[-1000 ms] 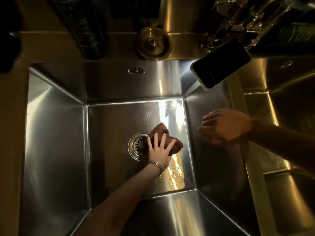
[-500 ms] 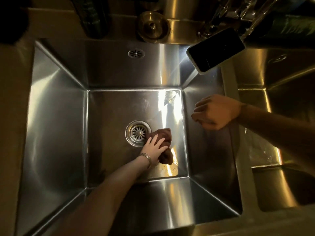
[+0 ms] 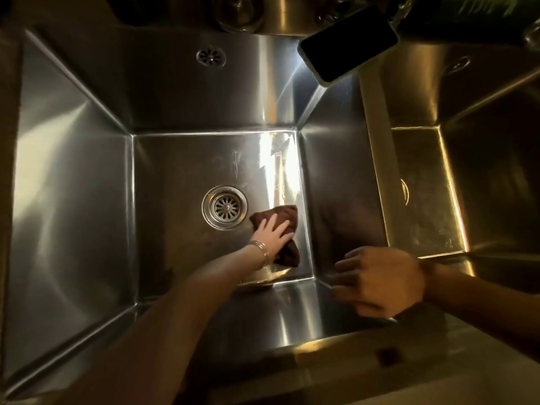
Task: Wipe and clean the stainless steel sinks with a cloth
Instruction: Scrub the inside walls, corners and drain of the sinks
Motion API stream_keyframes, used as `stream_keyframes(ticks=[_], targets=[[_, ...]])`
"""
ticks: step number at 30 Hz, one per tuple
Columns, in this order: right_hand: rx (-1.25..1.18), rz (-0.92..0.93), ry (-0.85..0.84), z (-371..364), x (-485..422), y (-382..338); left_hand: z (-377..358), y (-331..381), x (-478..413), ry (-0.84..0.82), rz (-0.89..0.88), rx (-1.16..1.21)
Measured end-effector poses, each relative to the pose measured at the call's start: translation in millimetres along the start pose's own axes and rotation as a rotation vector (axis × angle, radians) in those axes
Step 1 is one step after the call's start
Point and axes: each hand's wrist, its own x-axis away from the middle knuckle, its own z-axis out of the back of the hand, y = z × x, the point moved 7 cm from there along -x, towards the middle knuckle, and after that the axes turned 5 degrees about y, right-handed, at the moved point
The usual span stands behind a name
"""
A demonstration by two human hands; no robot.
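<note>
A deep stainless steel sink point(image 3: 73, 200) fills the view, with a round drain point(image 3: 224, 207) in its floor. A dark brown cloth point(image 3: 282, 216) lies on the floor just right of the drain. My left hand point(image 3: 271, 233) presses flat on the cloth with fingers spread, a bracelet at the wrist. My right hand point(image 3: 380, 280) hovers over the sink's near right corner, fingers loosely curled and holding nothing. A second sink point(image 3: 423, 185) lies to the right, past a narrow divider.
A dark phone point(image 3: 347, 42) rests at the back right corner of the sink rim. An overflow hole point(image 3: 211, 57) sits in the back wall. A round metal fitting point(image 3: 238, 13) and tap parts stand on the back ledge. Water glints on the floor near the front.
My left hand slid the cloth from above the drain to its right and nearer the front. My right hand dropped from the divider toward the near right corner. The view shifted.
</note>
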Motion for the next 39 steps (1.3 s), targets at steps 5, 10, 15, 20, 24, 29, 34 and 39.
stream_keyframes(ticks=[5, 10, 15, 20, 24, 29, 34, 39], targets=[[-0.012, 0.004, 0.109, 12, -2, -3, -1, 47, -12, -0.013, -0.196, -0.068], [0.003, -0.007, 0.118, 9, -2, -3, -27, -9, 49, 0.018, -0.276, -0.082], [-0.003, -0.008, 0.157, 8, -3, -3, -48, -48, 82, -0.083, -0.225, -0.176], [-0.009, -0.028, 0.146, 10, -2, -1, -30, -6, 44, -0.004, -0.248, -0.126], [-0.009, -0.039, 0.138, 11, -3, -1, -23, 7, 28, 0.058, -0.276, -0.145], [-0.017, -0.033, 0.119, 9, -1, -1, -58, -62, 94, -0.043, -0.199, -0.159], [-0.011, 0.01, 0.065, 4, -3, -3, -58, -63, 105, -0.078, -0.161, -0.16], [-0.019, -0.017, 0.039, 3, -2, -2, -30, -31, 58, -0.087, -0.351, -0.212]])
